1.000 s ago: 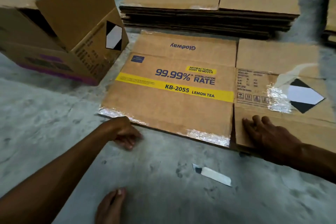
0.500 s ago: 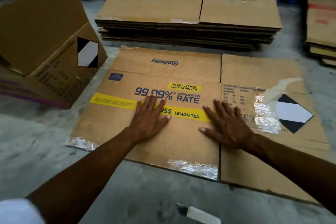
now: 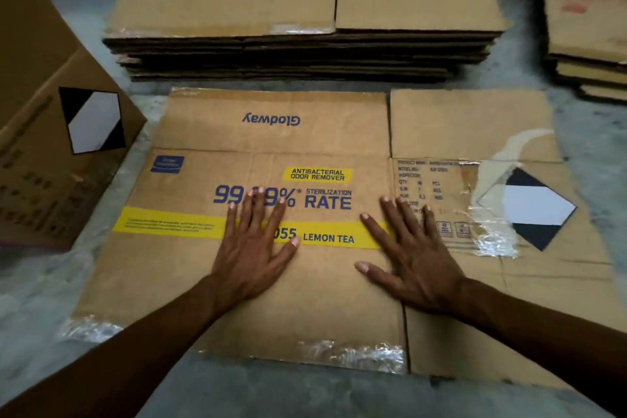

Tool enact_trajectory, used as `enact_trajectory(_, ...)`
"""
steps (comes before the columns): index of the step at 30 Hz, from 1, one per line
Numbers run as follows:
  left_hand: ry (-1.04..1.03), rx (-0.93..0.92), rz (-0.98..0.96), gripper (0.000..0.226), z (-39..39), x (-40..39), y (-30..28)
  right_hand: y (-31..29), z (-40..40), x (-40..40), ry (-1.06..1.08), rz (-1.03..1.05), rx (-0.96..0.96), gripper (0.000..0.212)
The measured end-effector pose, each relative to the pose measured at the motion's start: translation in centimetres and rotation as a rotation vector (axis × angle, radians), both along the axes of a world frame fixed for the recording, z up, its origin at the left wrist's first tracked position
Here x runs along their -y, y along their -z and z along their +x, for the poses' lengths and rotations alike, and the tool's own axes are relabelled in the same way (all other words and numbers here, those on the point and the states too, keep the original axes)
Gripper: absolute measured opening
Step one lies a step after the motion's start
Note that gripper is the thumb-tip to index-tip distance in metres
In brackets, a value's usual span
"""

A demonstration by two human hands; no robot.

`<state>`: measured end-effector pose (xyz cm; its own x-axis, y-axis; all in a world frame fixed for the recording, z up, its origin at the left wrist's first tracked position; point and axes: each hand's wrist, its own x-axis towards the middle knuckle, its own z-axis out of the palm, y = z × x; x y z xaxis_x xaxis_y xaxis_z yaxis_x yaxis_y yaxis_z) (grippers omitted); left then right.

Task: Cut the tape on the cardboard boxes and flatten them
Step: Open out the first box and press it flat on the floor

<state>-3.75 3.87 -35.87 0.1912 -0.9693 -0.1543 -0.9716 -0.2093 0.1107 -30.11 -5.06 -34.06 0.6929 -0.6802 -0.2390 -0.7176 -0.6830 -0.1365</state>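
Note:
A flattened cardboard box (image 3: 210,275) with blue "99.99% RATE" print and a yellow stripe lies on the concrete floor in front of me. Clear tape remnants (image 3: 356,355) cling to its near edge. My left hand (image 3: 252,248) lies flat on the printed panel, palm down, fingers spread. My right hand (image 3: 412,261) lies flat beside it, over the fold between the two panels, fingers spread. Neither hand holds anything. No cutter is in view.
A stack of flattened boxes (image 3: 305,54) lies just beyond the flat box. An unflattened box (image 3: 57,153) with open flaps stands at the left, close to the flat box's edge. Another low pile of cardboard (image 3: 587,30) sits at the far right.
Both hands left the near edge of the box and came to rest flat on its middle. The view moved closer, and the white cutter on the floor dropped out of view.

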Motion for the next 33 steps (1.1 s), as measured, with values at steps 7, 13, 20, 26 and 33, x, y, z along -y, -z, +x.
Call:
enact_trajectory(7, 0.186, -0.051, -0.046, 0.088, -5.5, 6.0, -3.0, -3.3, -4.1, 5.3, 0.137, 0.0, -0.017, 0.11)
enact_trajectory(13, 0.261, -0.026, -0.053, 0.076, -9.9, 8.3, -0.2, -0.2, -8.2, 6.2, 0.171, -0.021, 0.006, 0.081)
enact_trajectory(20, 0.282, 0.028, -0.03, 0.075, -10.0, 8.5, 0.4, 0.7, -8.3, 6.1, 0.194, -0.078, 0.057, 0.072)
enact_trajectory(26, 0.188, 0.035, 0.054, 0.07, -11.5, 7.3, -1.7, -1.1, -6.9, 3.8, 0.304, -0.162, -0.143, 0.075)
enact_trajectory(33, 0.37, -0.065, 0.128, 0.085, -8.1, -2.9, -5.3, -4.2, -8.5, -4.6, -0.196, -0.171, -0.277, 0.082)
